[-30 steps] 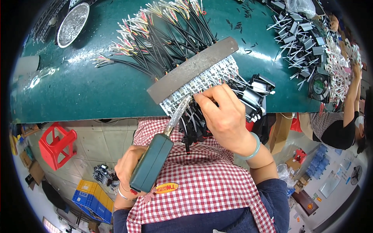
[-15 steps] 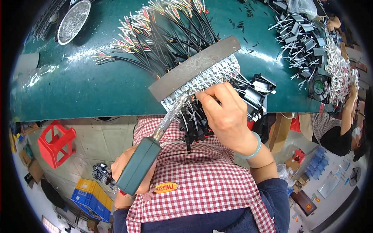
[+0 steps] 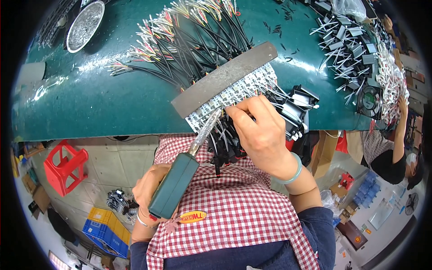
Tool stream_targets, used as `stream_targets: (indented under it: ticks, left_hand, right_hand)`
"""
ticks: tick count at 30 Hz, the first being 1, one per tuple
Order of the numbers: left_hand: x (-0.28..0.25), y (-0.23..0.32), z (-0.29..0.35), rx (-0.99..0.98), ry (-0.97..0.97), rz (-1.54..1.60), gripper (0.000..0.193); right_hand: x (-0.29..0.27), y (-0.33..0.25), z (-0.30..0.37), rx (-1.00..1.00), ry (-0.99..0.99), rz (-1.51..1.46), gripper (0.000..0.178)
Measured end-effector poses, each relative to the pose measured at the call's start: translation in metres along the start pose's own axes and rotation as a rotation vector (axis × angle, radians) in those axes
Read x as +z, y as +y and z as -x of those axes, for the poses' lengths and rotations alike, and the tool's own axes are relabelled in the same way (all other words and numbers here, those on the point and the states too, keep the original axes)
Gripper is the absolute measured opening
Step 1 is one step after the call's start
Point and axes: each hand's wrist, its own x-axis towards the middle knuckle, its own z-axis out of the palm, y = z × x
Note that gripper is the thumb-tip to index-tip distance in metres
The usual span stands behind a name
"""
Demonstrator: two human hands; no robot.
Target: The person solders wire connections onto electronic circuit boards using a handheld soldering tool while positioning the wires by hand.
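the dark green work table (image 3: 112, 99) fills the upper half of your view, its near edge running just above your lap. across its middle lies a fan of black cables with stripped coloured ends (image 3: 189, 40), their near ends passing under a long grey metal bar (image 3: 225, 78) that sits tilted, higher on the right. just below the bar a white strip of small circuit boards (image 3: 234, 92) juts over the table edge. at the far right of the table there is a heap of small black parts with white leads (image 3: 346, 45), and at the far left a round silvery dish (image 3: 85, 24). a red plastic stool (image 3: 65, 166) stands on the floor at your left. your right hand (image 3: 261, 135) rests at the strip, fingers pinched narrow on something too small to tell. your left hand (image 3: 150, 191) is wrapped around the dark green handle of a soldering iron (image 3: 177, 182), held over your lap, its shiny tip touching the strip's lower left end. black fans with wires (image 3: 292, 110) hang just right of your right hand.
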Motion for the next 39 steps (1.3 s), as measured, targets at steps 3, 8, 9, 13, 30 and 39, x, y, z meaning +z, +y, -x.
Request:
stream_targets:
  ticks: [3, 8, 9, 13, 30, 39]
  left_hand:
    - [-0.001, 0.000, 0.000, 0.011, -0.010, -0.005, 0.022]
    - [-0.002, 0.001, 0.006, -0.034, 0.006, -0.027, 0.024]
    - [-0.003, 0.003, 0.007, -0.069, 0.019, -0.024, 0.025]
    - [-0.006, 0.006, 0.014, -0.143, 0.039, -0.106, 0.024]
    - [0.000, 0.001, 0.013, -0.125, 0.056, -0.038, 0.023]
    - [-0.004, 0.004, 0.007, -0.083, 0.009, -0.048, 0.022]
  right_hand:
    - [0.000, 0.000, 0.000, 0.003, -0.001, -0.001, 0.025]
    - [0.000, 0.001, 0.001, 0.006, -0.005, -0.006, 0.025]
    - [0.001, 0.001, 0.001, 0.003, -0.006, -0.005, 0.025]
    - [0.001, 0.005, 0.002, -0.045, -0.024, 0.016, 0.024]
    - [0.008, 0.004, -0.001, -0.055, 0.041, 0.021, 0.021]
    - [0.009, 0.004, -0.001, -0.049, 0.098, -0.039, 0.020]
